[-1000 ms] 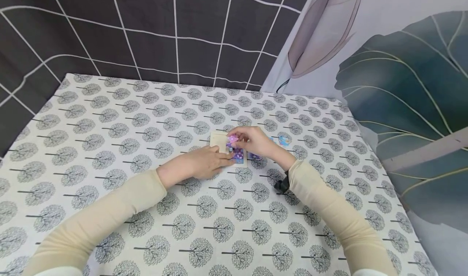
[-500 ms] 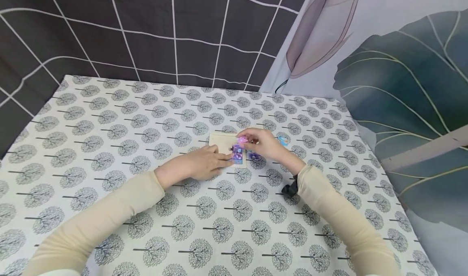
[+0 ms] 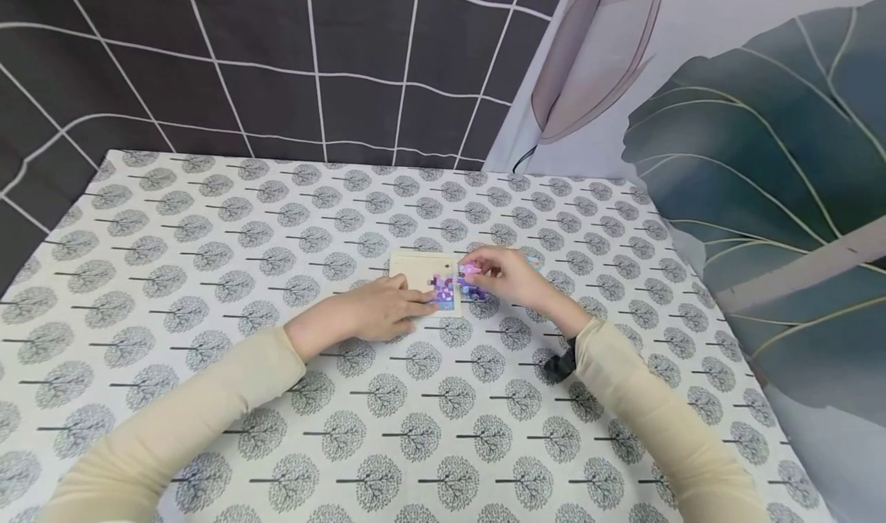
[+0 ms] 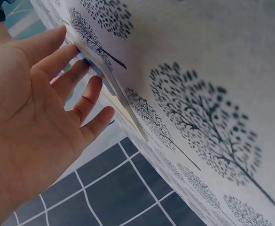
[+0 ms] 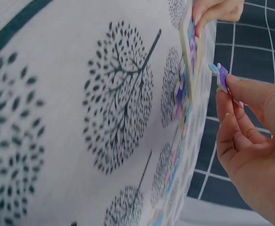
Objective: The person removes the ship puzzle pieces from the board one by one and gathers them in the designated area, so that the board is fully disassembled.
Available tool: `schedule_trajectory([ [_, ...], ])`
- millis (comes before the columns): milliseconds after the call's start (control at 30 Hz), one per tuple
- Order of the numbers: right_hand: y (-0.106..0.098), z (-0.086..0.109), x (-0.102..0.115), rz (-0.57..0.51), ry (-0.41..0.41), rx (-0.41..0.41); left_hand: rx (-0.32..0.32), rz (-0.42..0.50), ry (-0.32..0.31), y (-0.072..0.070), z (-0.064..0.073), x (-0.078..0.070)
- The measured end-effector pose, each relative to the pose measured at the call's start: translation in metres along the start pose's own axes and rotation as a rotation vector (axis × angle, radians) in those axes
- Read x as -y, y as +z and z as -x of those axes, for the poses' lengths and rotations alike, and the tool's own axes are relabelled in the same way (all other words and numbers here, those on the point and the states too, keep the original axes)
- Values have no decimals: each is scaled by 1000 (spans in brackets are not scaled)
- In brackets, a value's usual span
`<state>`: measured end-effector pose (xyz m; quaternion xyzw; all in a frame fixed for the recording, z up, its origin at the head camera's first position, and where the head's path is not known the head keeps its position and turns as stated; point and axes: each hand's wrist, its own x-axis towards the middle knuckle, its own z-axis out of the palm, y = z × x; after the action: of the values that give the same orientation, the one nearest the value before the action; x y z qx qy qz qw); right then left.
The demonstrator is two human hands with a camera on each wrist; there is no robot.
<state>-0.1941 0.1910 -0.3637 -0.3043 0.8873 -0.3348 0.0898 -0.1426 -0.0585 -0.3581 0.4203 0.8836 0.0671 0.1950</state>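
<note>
A person's left hand [image 3: 383, 308] is resting lightly spread fingers on a cream puzzle board [image 3: 415, 266] and its joined purple pieces [image 3: 445, 288], set on a tree-print-covered worktop [image 3: 388, 450]. The right hand [image 3: 511, 277] is pinching a pink-and-purple jigsaw piece [image 5: 223, 76] between thumb and fingers, holding it raised near the board's right edge. Good handling probably means gripping the piece by its rim, leaving its tabs free, and bracing the board without nudging the joined pieces.
</note>
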Motion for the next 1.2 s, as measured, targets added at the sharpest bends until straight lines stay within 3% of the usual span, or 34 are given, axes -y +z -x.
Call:
schedule_trajectory([
  [167,-8,5,-3,-3,38,-8,-4,11,0,-1,1,-1],
  [1200,-28,30,-22,30,62,54,-38,9,14,2,1,1],
])
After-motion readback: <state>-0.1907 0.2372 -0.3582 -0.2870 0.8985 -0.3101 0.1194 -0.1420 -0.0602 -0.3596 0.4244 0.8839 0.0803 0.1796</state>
